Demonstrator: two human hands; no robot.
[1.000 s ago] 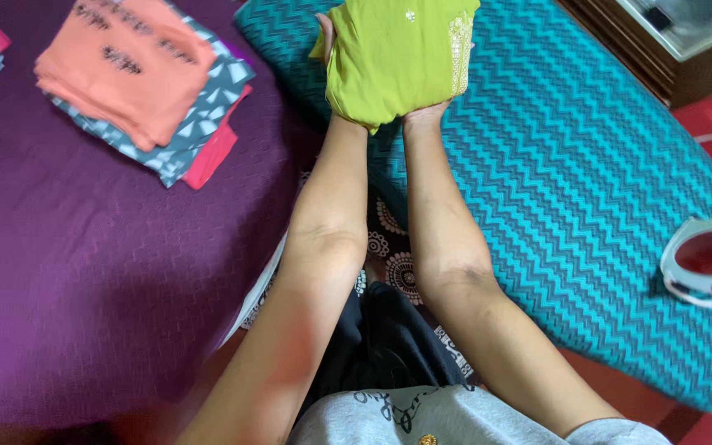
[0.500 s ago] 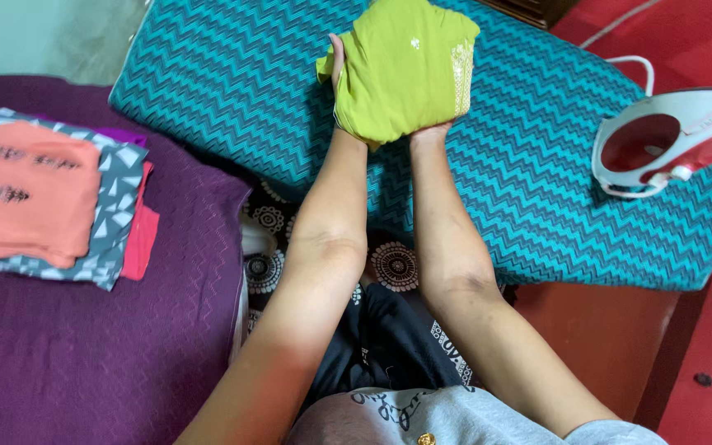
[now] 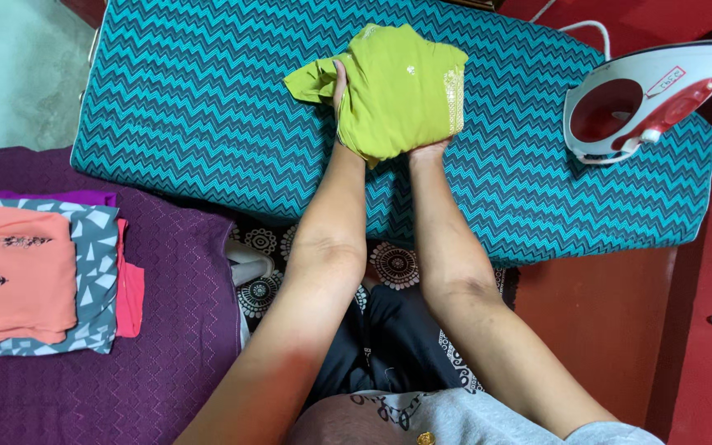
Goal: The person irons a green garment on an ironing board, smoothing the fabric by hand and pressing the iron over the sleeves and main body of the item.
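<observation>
A lime-green garment (image 3: 401, 86) with small shiny trim is bunched over both hands above the teal zigzag ironing board (image 3: 208, 107). My left hand (image 3: 341, 92) grips its left side, thumb and fingers showing beside a loose flap. My right hand (image 3: 428, 151) is under the cloth, with only the wrist and heel showing. Both forearms reach straight out from my body.
A red and white iron (image 3: 640, 99) lies on its side at the board's right end, its cord trailing behind. A stack of folded clothes (image 3: 35, 280), orange on top, rests on a purple bedspread (image 3: 166, 354) at the left. Red floor lies to the right.
The view has swung so the board and iron sit more centred. The green garment stays in both hands, and a flap now hangs out on its left side.
</observation>
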